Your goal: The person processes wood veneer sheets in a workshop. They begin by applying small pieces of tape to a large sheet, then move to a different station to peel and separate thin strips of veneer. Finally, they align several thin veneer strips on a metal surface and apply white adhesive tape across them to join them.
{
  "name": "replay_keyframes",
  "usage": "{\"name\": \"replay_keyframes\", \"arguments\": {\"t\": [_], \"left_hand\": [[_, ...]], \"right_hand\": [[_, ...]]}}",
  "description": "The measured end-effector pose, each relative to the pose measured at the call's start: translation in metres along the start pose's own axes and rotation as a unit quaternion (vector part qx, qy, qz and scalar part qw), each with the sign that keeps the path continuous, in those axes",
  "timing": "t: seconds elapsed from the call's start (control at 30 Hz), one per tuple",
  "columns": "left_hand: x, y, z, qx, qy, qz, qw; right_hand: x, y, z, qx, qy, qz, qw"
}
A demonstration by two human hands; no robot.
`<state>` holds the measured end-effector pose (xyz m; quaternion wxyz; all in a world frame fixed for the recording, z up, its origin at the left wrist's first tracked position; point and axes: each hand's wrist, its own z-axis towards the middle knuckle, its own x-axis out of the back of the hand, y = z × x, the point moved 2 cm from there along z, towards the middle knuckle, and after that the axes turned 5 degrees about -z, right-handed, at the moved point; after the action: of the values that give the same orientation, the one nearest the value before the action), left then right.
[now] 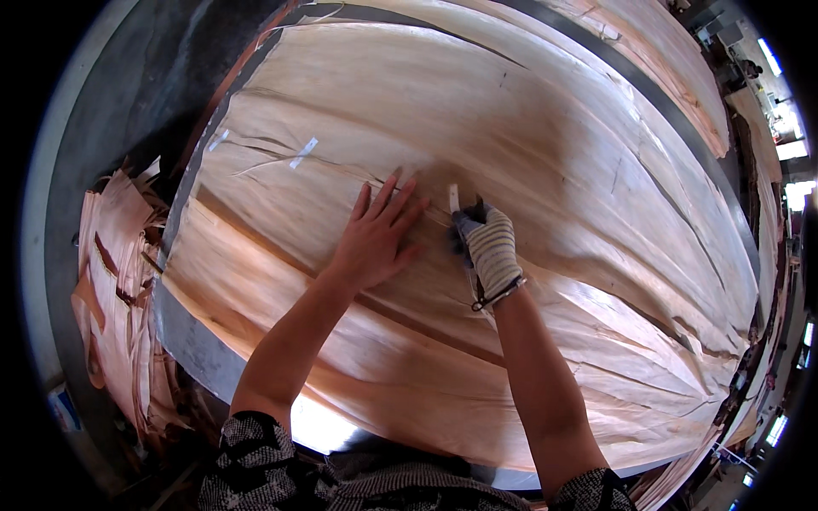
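Note:
A large, thin wood veneer sheet (409, 102) lies rippled in front of me, pale tan with long wavy folds. My left hand (375, 234) is bare and lies flat on the sheet, fingers spread, beside a thin split in the wood. Just right of it, my right hand (492, 243) wears a striped glove with dark fingertips. Its fingers are closed around a thin pale flat-ended strip (453, 198), which sticks out past them over the veneer. The glove hides the rest of that strip, so its kind is unclear.
Two short pieces of whitish tape (303, 153) (218, 140) cross a crack at the sheet's left. Torn veneer scraps (119, 298) are heaped beside the table's left edge. Another veneer stack (648, 60) lies beyond the dark table edge at the far right.

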<state>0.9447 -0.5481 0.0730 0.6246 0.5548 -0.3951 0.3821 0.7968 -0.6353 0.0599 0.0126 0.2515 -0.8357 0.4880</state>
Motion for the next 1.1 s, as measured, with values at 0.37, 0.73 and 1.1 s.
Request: {"name": "replay_keyframes", "arguments": {"t": [0.37, 0.73, 1.1], "left_hand": [[-0.001, -0.002, -0.002, -0.012, -0.009, 0.023, 1.0], [-0.016, 0.002, 0.005, -0.069, -0.022, -0.037, 0.997], [-0.018, -0.001, 0.006, -0.127, 0.004, -0.002, 0.992]], "right_hand": [[-0.009, -0.022, -0.006, -0.008, -0.031, -0.015, 0.999], [-0.013, 0.008, 0.02, -0.001, -0.044, -0.15, 0.988], [0.031, -0.009, -0.015, 0.223, 0.053, -0.406, 0.885]]}}
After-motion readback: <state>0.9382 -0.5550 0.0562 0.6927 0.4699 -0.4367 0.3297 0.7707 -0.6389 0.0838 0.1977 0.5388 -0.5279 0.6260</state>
